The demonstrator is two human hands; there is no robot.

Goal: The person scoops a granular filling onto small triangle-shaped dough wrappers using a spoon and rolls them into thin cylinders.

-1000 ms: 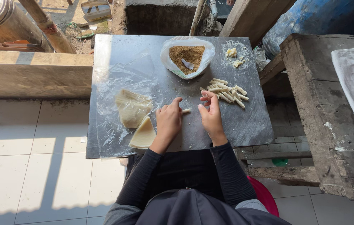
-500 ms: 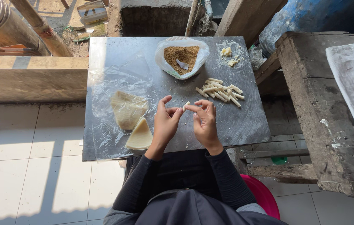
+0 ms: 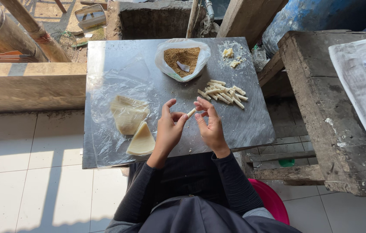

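On the bench [image 3: 105, 60], wrappers [image 3: 129, 114] lie at the left on plastic film. The left hand [image 3: 168, 129] and the right hand [image 3: 209, 125] both pinch one small roll [image 3: 191, 112] between their fingertips, just above the bench's near middle. Farther right lies a pile of rolls [image 3: 222, 92], and behind it a bag of brown filling [image 3: 183, 58].

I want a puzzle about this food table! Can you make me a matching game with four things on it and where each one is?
Things:
1. small roll
2. pile of rolls
3. bag of brown crumbs
4. pale wrappers

Places:
A. on clear plastic, left side of the metal table
B. at the far edge of the table
C. between the fingertips of the left hand and right hand
D. lying on the table, just beyond the right hand

Pairs: 1-C, 2-D, 3-B, 4-A
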